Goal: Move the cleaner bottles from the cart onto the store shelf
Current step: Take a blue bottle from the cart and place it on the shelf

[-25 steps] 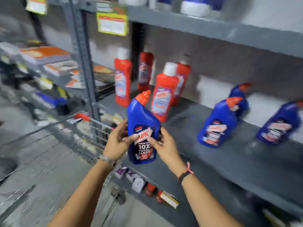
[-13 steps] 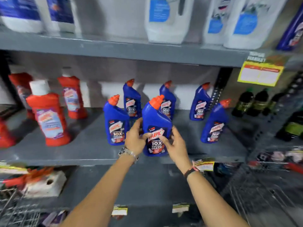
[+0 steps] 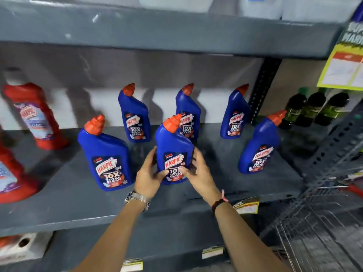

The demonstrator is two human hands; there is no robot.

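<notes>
Grey metal shelf (image 3: pixel 78 209): six blue bottles (image 3: pixel 106 160) are stood mid-shelf; red bottles (image 3: pixel 37 116) are stood toward its left edge.

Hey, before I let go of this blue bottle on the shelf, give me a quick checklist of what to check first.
1. Grip: left hand and right hand both clasp the held bottle at its lower body. Ok.
2. Base seated on the shelf: the hands hide its bottom edge. Cannot tell.
3. Upright: body stands straight, cap up. Ok.
4. Label facing out: front label reads toward you. Ok.
5. Side room: clear gaps to the left bottle and the right bottle. Ok.
6. Room behind: its cap overlaps the rear bottle in view; contact unclear. Cannot tell.
</notes>
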